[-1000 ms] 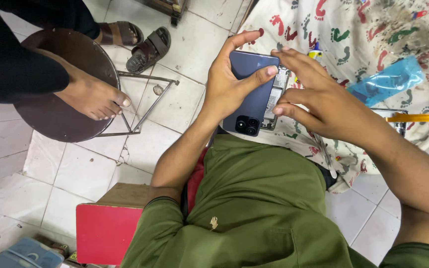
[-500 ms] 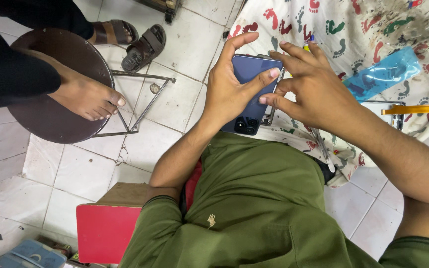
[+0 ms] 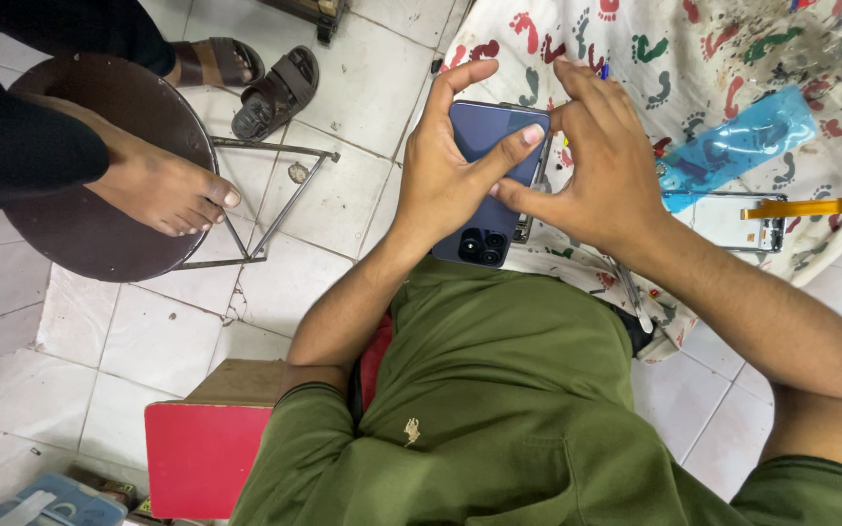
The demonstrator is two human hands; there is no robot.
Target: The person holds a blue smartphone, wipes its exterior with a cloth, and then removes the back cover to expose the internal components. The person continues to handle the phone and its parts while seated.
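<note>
The left hand (image 3: pixel 445 180) is closed around a dark blue phone (image 3: pixel 487 161), with the thumb pressed across its back and the fingers curled behind the far edge. The right hand (image 3: pixel 601 166) grips the same phone from the other side, fingers bent over its top and right edge. The phone is held in the air between both hands, back side up with the camera lenses toward the person's green shirt (image 3: pixel 499 390), above the edge of a cloth with coloured footprints (image 3: pixel 733 58).

I judge the phone to be light, stiff and rather fragile; its glossy back is probably slippery (the thin edges look like the safest place to hold). On the cloth lie a blue plastic bag (image 3: pixel 733 146) and a loose phone frame with an orange ribbon cable (image 3: pixel 782 209). A bare foot (image 3: pixel 163 190) of another person rests on a round stool (image 3: pixel 99 166).
</note>
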